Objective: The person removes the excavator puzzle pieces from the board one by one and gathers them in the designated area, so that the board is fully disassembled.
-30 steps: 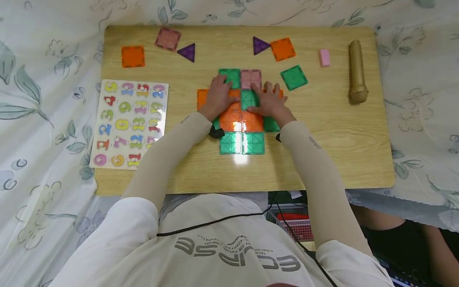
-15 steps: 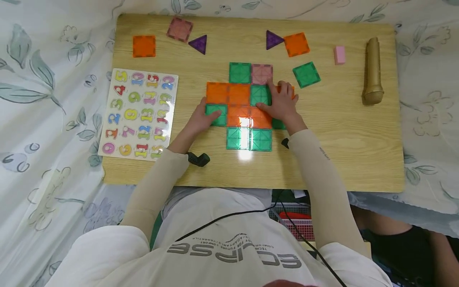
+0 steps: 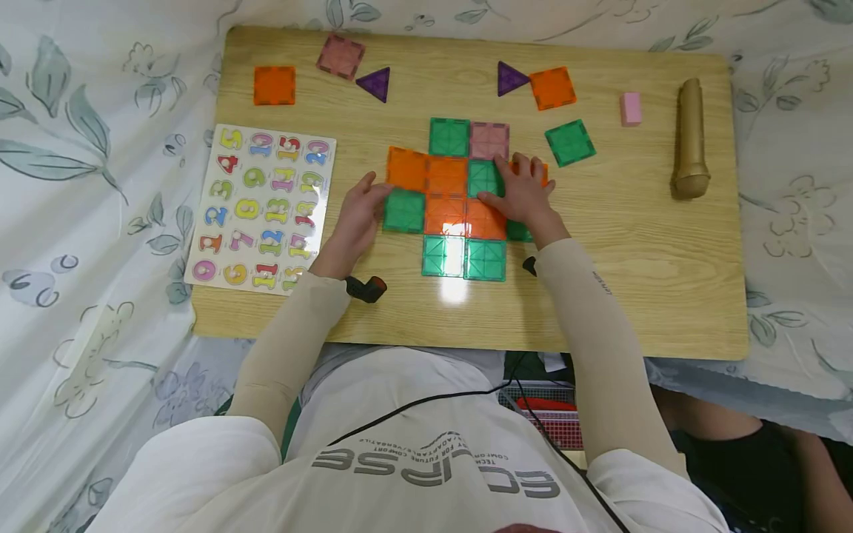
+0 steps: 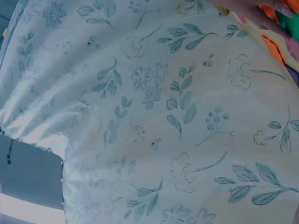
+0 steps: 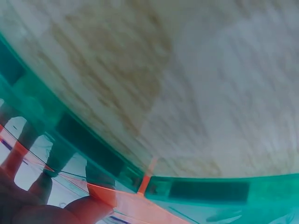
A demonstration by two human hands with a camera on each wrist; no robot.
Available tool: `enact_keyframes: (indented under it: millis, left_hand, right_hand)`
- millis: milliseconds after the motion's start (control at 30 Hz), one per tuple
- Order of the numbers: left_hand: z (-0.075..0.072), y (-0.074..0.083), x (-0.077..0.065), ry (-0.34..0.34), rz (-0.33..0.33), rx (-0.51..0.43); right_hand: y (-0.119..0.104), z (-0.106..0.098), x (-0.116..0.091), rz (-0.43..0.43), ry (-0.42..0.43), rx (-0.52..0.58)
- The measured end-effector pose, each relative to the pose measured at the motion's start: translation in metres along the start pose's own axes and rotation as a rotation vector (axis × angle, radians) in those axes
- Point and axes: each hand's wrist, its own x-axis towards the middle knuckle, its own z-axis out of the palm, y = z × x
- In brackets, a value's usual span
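Magnetic tiles lie flat and joined in a block at the table's middle, with orange tiles (image 3: 447, 176), green tiles (image 3: 484, 260) and a pink tile (image 3: 489, 140). At the block's left edge is my left hand (image 3: 356, 222), its thumb at the corner where an orange tile (image 3: 407, 169) meets a green tile (image 3: 403, 211). That orange tile sits slightly askew. My right hand (image 3: 526, 196) rests with spread fingers on the block's right side, partly hiding green and orange tiles. Only part of the left hand (image 4: 261, 14) shows in the left wrist view; the right wrist view shows the right fingers (image 5: 88, 207) through tiles.
Loose tiles lie along the back: an orange square (image 3: 275, 86), a pink square (image 3: 340, 56), purple triangles (image 3: 376, 84), another orange square (image 3: 553, 88) and a green square (image 3: 569, 142). A number board (image 3: 260, 211) lies left; a pink block (image 3: 630, 109) and gold microphone-like object (image 3: 690, 141) lie right.
My left hand has moved from on top of the block to its left edge, then drawn slightly further left. The upper-left orange tile has turned slightly. The right hand stays in place.
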Motion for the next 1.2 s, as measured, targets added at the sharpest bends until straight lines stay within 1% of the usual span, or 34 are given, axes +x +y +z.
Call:
enact_keyframes:
  millis: [67, 167, 333, 367, 433, 500, 567, 633, 700, 833, 967, 1067, 1200]
  left_hand:
    - [0.003, 0.001, -0.003, 0.004, 0.019, 0.037]
    - [0.006, 0.002, -0.007, -0.003, 0.046, 0.16]
    - [0.005, -0.001, -0.017, -0.053, 0.099, 0.37]
    - [0.005, -0.002, -0.019, -0.065, 0.102, 0.402]
    - [0.005, -0.004, -0.024, -0.082, 0.104, 0.435]
    - [0.007, -0.007, -0.027, -0.097, 0.112, 0.442]
    - [0.009, -0.009, -0.029, -0.116, 0.14, 0.447]
    - [0.013, -0.011, -0.029, -0.145, 0.183, 0.448]
    - [0.017, -0.013, -0.028, -0.18, 0.228, 0.468]
    - [0.023, -0.022, -0.027, -0.248, 0.297, 0.45]
    - [0.025, -0.026, -0.027, -0.279, 0.316, 0.423]
    - [0.026, -0.023, -0.029, -0.28, 0.302, 0.443]
    - [0.031, -0.014, -0.038, -0.3, 0.322, 0.497]
  right_hand:
    - [0.001, 0.0, 0.0, 0.002, -0.002, 0.005]
    - [0.0, -0.002, 0.0, 0.001, -0.002, 0.014]
    - [-0.005, -0.005, 0.002, 0.005, -0.009, 0.001]
    - [-0.006, -0.007, 0.004, 0.003, -0.007, -0.01]
    - [-0.011, -0.012, 0.008, -0.009, -0.02, -0.047]
    - [-0.019, -0.021, 0.015, -0.051, -0.05, -0.067]
    - [-0.03, -0.03, 0.023, -0.118, -0.077, -0.057]
    - [-0.041, -0.038, 0.034, -0.187, -0.093, -0.053]
    - [-0.051, -0.044, 0.044, -0.223, -0.101, -0.057]
    - [-0.063, -0.044, 0.06, -0.248, -0.131, -0.124]
    - [-0.067, -0.041, 0.069, -0.271, -0.165, -0.13]
    - [-0.068, -0.041, 0.074, -0.274, -0.18, -0.122]
    - [-0.069, -0.043, 0.079, -0.281, -0.182, -0.136]
